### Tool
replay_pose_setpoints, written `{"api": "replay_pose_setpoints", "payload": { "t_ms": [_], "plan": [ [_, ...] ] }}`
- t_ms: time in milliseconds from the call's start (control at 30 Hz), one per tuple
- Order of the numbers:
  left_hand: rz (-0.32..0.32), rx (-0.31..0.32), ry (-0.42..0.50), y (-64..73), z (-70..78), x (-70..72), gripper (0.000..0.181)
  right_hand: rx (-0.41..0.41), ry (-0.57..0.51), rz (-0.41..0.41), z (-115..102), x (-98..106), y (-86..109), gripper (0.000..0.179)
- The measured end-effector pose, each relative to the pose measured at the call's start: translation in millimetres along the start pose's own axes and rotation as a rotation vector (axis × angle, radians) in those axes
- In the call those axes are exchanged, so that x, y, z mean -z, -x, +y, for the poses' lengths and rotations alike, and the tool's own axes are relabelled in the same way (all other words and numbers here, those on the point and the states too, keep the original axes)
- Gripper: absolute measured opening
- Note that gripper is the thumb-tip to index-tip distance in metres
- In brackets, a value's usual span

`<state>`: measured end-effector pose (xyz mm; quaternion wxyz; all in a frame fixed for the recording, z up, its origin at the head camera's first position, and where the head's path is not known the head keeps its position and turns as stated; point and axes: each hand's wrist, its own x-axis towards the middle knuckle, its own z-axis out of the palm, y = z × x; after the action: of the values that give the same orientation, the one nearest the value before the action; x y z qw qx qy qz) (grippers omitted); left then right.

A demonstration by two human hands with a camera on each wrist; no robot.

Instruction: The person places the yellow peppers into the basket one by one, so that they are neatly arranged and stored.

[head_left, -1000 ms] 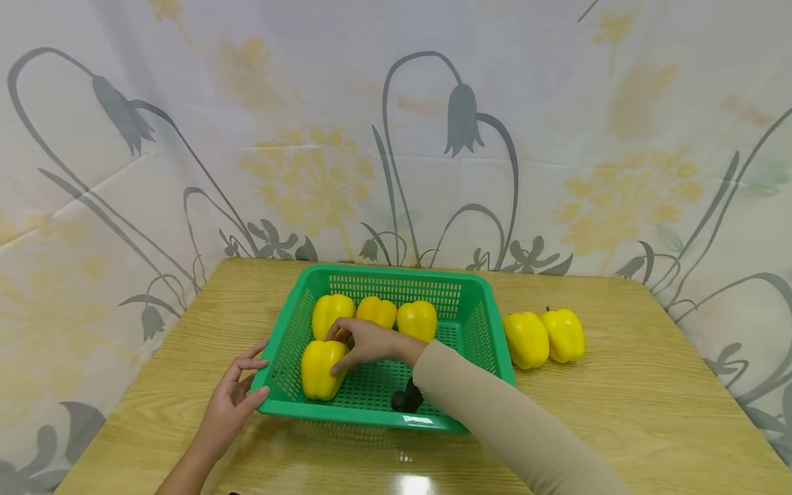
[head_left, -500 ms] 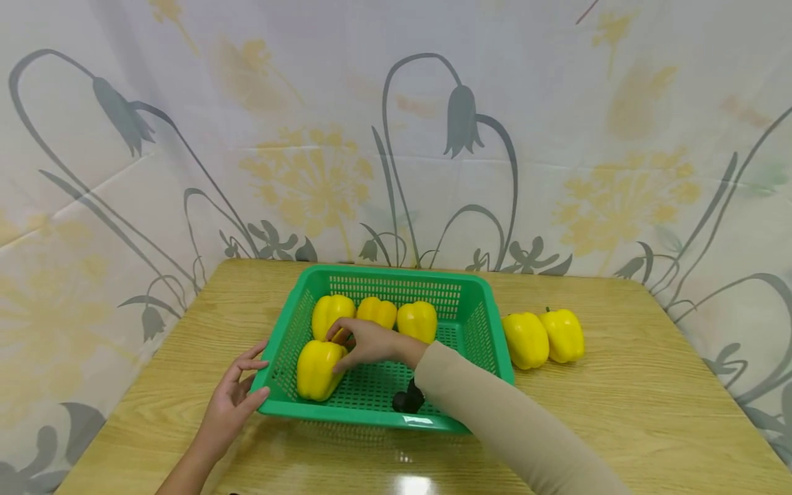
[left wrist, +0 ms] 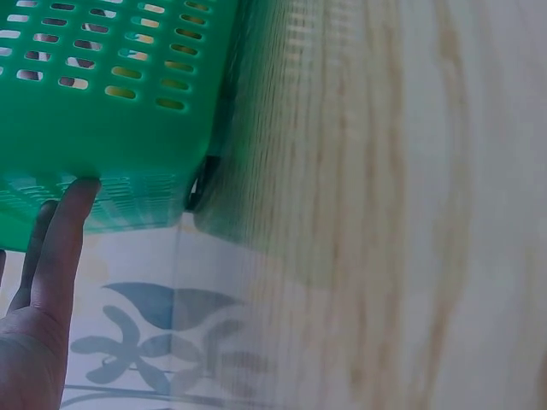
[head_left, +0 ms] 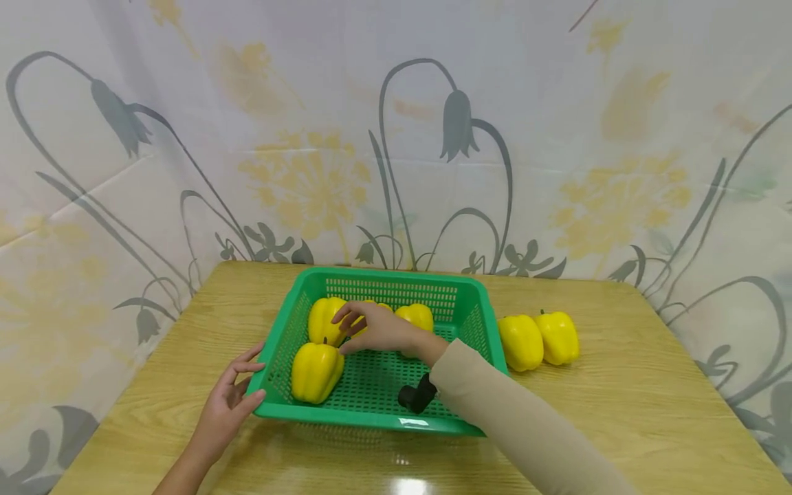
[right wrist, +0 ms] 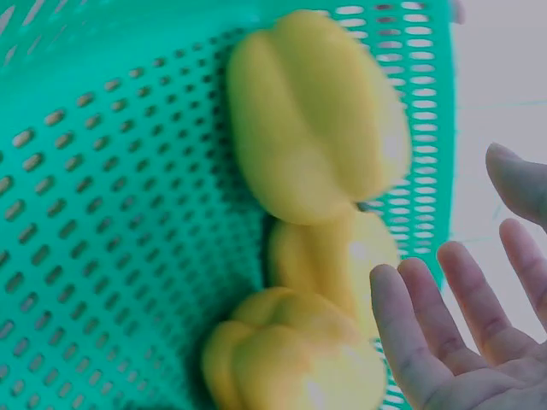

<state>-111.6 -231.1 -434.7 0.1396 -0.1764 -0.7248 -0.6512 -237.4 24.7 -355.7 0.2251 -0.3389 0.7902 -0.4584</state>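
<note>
A green plastic basket (head_left: 377, 421) stands on the table with several yellow bell peppers inside. Nearest its front left corner sits one bell pepper (head_left: 315, 373), stem up. My right hand (head_left: 383, 328) hovers just above and right of that pepper, fingers spread and holding nothing. Behind it are a back-left pepper (head_left: 324, 320) and two more, partly hidden by the hand. In the right wrist view the hand (right wrist: 479, 333) is beside the peppers (right wrist: 316, 120), palm bare. My left hand (head_left: 225, 405) touches the basket's left rim; its straight fingers (left wrist: 64, 248) lie against the wall in the left wrist view.
Two more yellow bell peppers, one (head_left: 521, 344) close to the basket and another (head_left: 559, 337) beside it, lie on the wooden table (head_left: 631, 405) to the right. A black device (head_left: 417, 395) sits under my right wrist. A flower-patterned cloth (head_left: 396, 137) hangs behind the table.
The front-left pepper has shifted slightly left and tipped stem up. My right hand has let go of it and risen up and to the right. The left hand stays at the rim.
</note>
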Motion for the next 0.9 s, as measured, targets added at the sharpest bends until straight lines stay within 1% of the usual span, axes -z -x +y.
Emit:
{"api": "replay_pose_setpoints", "payload": {
  "t_ms": [200, 367, 533, 700, 900],
  "plan": [
    [0.001, 0.003, -0.006, 0.9, 0.5, 0.4, 0.029, 0.054, -0.063, 0.045, -12, 16, 14.1, 0.04],
    [0.002, -0.001, -0.004, 0.0, 0.7, -0.1, 0.029, 0.076, -0.073, 0.099, -16, 26, 25.0, 0.036],
    [0.003, -0.006, 0.005, -0.6, 0.5, -0.9, 0.029, 0.103, -0.075, 0.149, -18, 36, 40.0, 0.033],
    [0.006, -0.008, 0.016, 0.0, 1.2, -0.8, 0.03, 0.106, -0.077, 0.215, -21, 46, 57.1, 0.032],
    [0.005, -0.003, 0.023, -0.2, 3.1, -1.9, 0.029, 0.082, -0.081, 0.316, -16, 57, 78.6, 0.029]
  ]
}}
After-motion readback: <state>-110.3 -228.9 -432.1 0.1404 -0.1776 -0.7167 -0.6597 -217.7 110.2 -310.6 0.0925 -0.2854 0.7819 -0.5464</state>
